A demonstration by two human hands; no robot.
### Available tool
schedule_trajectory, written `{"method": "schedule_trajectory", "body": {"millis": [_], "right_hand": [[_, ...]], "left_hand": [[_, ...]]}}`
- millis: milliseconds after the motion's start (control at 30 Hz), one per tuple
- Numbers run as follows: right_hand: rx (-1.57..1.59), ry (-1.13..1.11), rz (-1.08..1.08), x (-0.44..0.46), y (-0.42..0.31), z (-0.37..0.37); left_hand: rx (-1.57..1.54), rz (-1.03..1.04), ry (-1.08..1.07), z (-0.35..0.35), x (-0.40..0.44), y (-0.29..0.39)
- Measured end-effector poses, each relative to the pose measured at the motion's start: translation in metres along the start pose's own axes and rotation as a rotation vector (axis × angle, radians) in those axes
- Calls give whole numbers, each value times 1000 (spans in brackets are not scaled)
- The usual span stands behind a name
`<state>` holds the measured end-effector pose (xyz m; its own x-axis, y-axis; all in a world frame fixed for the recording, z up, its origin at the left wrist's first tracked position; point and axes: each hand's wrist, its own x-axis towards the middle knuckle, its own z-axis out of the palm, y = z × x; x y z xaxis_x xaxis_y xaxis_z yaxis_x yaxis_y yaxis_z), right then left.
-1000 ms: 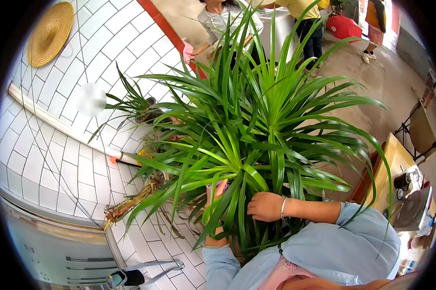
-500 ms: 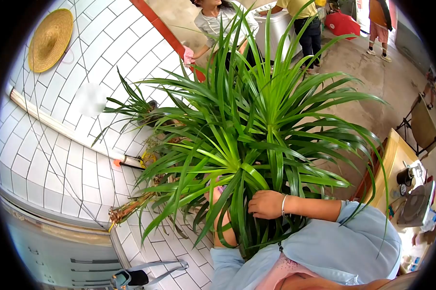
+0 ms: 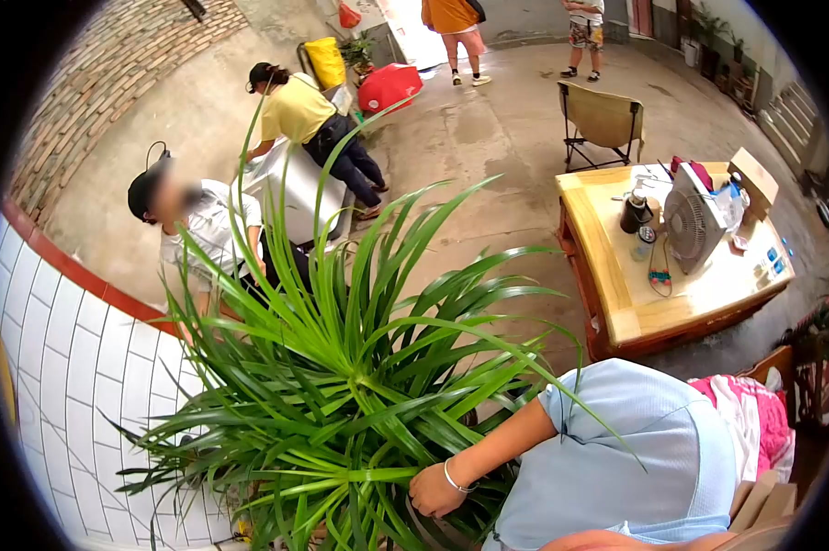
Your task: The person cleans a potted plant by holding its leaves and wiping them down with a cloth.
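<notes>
A large plant with long, narrow green leaves fills the lower middle of the head view. My right hand, with a silver bracelet at the wrist, is at the plant's lower right side. Its fingers are curled inward among the leaves, and what they hold, if anything, is hidden. My left hand does not show; leaves cover the area at the bottom.
A white tiled wall is on the left. A wooden table with a fan stands right, near a folding chair. One person in white and another in yellow are beyond the plant, by a grey box.
The view has swung to the right, so the plant sits lower and further left, and the whole table shows. My left hand has dropped out of sight. My right hand remains at the plant, fingers still curled.
</notes>
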<state>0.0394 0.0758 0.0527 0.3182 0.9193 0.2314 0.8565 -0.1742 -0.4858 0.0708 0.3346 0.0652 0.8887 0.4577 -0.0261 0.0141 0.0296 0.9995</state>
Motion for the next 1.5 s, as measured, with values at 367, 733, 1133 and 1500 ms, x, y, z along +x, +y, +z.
{"method": "schedule_trajectory", "body": {"millis": [367,733,1133,1500], "right_hand": [[0,81,-60,-2,4,7],[-11,42,-2,-5,4,5],[-22,82,-50,0,3,11],[-35,78,-38,4,-2,10]], "left_hand": [[172,-54,-326,49,-6,-19],[155,-134,-402,72,1,-37],[126,-167,-416,71,-1,-47],[34,-187,-396,56,-6,-55]]}}
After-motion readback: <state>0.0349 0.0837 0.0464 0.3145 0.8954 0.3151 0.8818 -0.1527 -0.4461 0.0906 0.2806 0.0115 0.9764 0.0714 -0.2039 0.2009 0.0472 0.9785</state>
